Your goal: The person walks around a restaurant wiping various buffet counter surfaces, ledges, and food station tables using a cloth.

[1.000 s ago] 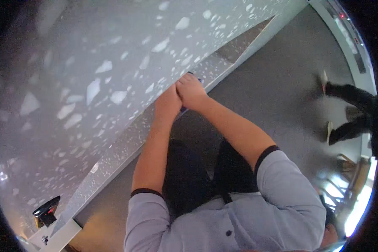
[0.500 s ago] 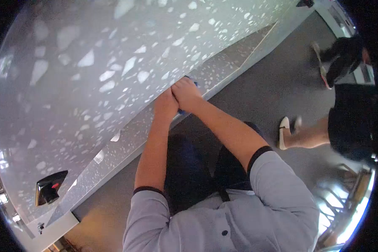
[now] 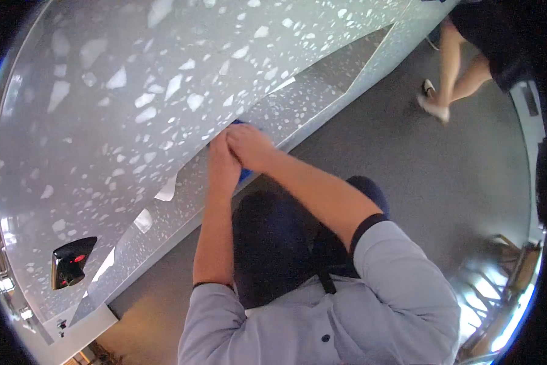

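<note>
- Head camera: both bare hands meet at the middle of the scene, a little to the left, below the edge of a large speckled surface [image 3: 164, 115].
- The right hand [image 3: 251, 146] lies over the fingers of the left hand [image 3: 225, 164], the two touching, with the forearms reaching in from the near side.
- A soft-looking blue thing [image 3: 245, 176] sits beneath the hands; bits of it show at the far side of the right hand and at the near side, beside the left wrist. Most of it is covered, so its shape cannot be made out.
- The fingertips are hidden, so how far either hand is closed, and whether it grips the blue thing or only presses on it, I cannot tell.
- Hands and blue thing are against a finely speckled strip [image 3: 291, 112], which runs from near left to far right along that edge.
- Several bright white patches [image 3: 142, 221] show along the edge to the left; whether they are paper or light is unclear.
- Near left, a black object [image 3: 74, 261] with a red spot stands on the speckled surface, close to a white ledge [image 3: 91, 333].
- Far right, another person's legs [image 3: 453, 73] and pale shoes [image 3: 434, 109] are on the grey floor [image 3: 401, 158], well apart from the hands.
- Near right, wooden furniture [image 3: 519, 267] stands against bright light.
</note>
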### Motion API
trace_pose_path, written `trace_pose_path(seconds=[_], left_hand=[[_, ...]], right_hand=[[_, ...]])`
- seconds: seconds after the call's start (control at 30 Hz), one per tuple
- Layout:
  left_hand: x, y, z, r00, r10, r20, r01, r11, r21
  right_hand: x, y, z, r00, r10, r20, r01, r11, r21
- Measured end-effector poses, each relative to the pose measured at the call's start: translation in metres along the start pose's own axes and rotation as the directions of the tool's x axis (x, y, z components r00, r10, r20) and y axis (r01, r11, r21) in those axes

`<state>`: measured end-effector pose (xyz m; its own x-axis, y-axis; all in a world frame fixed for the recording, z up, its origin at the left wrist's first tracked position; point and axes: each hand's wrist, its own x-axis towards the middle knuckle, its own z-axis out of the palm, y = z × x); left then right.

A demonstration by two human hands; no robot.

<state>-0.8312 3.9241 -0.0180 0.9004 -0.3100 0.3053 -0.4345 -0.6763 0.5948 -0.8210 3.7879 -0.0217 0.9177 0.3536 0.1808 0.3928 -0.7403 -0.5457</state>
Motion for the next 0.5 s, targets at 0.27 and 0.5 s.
trace_pose_path(seconds=[0.27,0.5], left_hand=[[0.03,0.064,0.053,0.971,0.186,0.15,-0.151,0.965,-0.216],[0.024,0.025,0.012,0.995,0.045,0.093,-0.039,0.997,-0.064]], right_hand=[[-0.059,0.094,-0.058,0.967,-0.078,-0.243,0.022,0.974,-0.224],[-0.021,0.039,0.0,0.979,-0.031,-0.2,0.028,0.999,-0.021]])
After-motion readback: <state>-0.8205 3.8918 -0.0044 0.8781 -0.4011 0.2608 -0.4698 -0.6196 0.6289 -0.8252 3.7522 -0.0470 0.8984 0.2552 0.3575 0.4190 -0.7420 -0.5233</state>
